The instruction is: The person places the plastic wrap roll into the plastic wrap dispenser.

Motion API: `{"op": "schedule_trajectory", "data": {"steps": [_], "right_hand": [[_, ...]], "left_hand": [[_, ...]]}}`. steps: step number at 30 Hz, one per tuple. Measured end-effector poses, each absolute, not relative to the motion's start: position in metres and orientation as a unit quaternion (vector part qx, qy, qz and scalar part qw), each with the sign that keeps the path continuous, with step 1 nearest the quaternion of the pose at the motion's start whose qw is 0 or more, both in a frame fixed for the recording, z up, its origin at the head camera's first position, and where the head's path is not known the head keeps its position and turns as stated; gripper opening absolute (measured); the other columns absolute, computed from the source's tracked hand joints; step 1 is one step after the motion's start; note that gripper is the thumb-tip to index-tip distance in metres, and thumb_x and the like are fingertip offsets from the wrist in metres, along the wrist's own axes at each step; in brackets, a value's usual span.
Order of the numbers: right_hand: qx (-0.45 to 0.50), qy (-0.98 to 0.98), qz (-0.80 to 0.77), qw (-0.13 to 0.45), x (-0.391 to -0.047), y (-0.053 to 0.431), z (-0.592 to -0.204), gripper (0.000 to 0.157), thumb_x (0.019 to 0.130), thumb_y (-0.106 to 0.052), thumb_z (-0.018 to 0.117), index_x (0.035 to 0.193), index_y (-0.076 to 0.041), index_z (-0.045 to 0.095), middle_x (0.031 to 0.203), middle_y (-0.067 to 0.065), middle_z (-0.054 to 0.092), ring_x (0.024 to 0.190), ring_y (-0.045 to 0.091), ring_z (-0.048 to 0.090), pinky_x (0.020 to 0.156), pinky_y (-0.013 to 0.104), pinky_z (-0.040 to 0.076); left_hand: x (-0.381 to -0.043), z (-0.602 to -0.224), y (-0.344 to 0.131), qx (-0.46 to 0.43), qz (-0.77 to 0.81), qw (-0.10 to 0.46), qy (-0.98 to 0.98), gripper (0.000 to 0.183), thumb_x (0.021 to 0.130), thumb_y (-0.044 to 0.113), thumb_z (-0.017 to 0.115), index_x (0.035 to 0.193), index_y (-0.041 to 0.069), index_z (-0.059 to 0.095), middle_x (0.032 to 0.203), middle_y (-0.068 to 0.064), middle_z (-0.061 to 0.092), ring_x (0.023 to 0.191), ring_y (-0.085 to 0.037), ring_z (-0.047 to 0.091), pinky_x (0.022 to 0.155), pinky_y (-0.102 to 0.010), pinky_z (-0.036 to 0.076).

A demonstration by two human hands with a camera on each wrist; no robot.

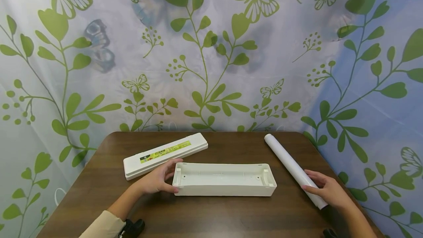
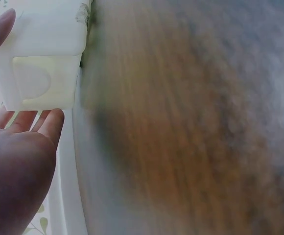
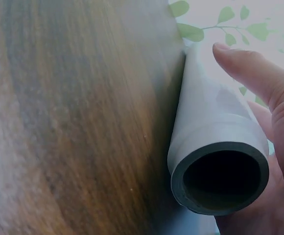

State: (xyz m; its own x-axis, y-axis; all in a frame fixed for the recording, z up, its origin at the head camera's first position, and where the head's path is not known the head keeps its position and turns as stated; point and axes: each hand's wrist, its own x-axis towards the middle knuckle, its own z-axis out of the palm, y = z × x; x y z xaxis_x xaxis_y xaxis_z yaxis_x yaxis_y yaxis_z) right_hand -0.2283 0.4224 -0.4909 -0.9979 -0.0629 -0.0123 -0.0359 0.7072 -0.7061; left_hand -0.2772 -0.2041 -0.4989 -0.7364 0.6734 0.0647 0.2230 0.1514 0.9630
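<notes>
A long white open box (image 1: 228, 190) stands on the table, its hollow side facing up. My left hand (image 1: 160, 177) is at its left end, thumb at the near corner and fingers at the far corner. In the left wrist view, the box's end wall (image 2: 59, 73) sits between thumb and fingers of the left hand (image 2: 19, 156). A roll of plastic wrap (image 1: 290, 162) lies slanted on the right side. My right hand (image 1: 327, 188) holds it near its close end, thumb on one side and fingers over the other. The roll's dark hollow core (image 3: 223, 178) faces the right wrist camera.
A white lid (image 1: 195, 141) with a yellow-green label lies slanted behind the box on the left. The brown wooden table (image 1: 231, 216) ends at a curtain (image 1: 211, 47) printed with leaves and butterflies.
</notes>
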Motion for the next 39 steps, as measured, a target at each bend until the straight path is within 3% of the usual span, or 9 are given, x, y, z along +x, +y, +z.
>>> {"op": "schedule_trajectory", "data": {"steps": [31, 39], "right_hand": [[-0.048, 0.919, -0.391, -0.007, -0.235, 0.417, -0.499, 0.074, 0.088, -0.025, 0.082, 0.149, 0.002, 0.049, 0.13, 0.033, 0.064, 0.088, -0.002, 0.062, 0.067, 0.025, 0.055], [-0.038, 0.933, -0.359, -0.011, -0.239, 0.416, -0.498, 0.078, 0.087, -0.031, 0.083, 0.15, -0.001, 0.049, 0.13, 0.031, 0.065, 0.09, -0.001, 0.063, 0.068, 0.024, 0.053]], "left_hand": [[-0.274, -0.498, -0.204, 0.295, 0.579, 0.198, 0.734, 0.1, 0.081, 0.006, 0.086, 0.158, 0.006, 0.023, 0.16, -0.023, 0.032, 0.15, -0.045, 0.032, 0.107, -0.021, 0.047], [-0.274, -0.497, -0.204, 0.289, 0.581, 0.202, 0.733, 0.1, 0.082, 0.007, 0.086, 0.158, 0.005, 0.021, 0.16, -0.025, 0.033, 0.149, -0.047, 0.033, 0.105, -0.022, 0.049]]}}
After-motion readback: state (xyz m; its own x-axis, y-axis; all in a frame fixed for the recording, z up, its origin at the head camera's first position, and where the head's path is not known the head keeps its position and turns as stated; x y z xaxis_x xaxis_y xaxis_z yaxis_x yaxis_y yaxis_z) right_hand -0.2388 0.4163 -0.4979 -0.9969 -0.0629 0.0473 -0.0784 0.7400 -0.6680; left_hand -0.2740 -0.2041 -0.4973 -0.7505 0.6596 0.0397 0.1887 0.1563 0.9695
